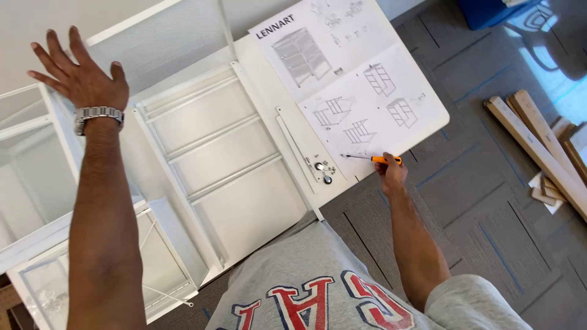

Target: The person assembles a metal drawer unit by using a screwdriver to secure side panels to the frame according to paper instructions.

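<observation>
On the grey carpet floor [489, 201], beside the white furniture parts, I am seeing the right hand [391, 174] reaching down to a small screwdriver with an orange handle [374, 159]. The fingers are curling over the orange end of it, so this grip is clenching on the tool. The dark shaft is pointing left and lying across the lower edge of the open instruction sheet [354, 73], which is spreading over the corner of a flat white panel [263, 79]. Just left of the shaft tip, a few small screws and fittings [324, 171] are sitting on a narrow white rail [296, 150].

The left hand [79, 73] is hovering high in front of the camera with all fingers spread wide, its grip released and touching nothing. A metal wristwatch [98, 116] is sitting on that wrist. Below the arm, a white metal frame with shelf rails [214, 146] is lying flat, and white mesh drawer baskets [36, 177] are resting to its left.

Far to the right, several light wooden boards [538, 146] are lying on the carpet, well apart from the screwdriver. I am also seeing the grey shirt with red lettering [318, 293] at the bottom edge.
</observation>
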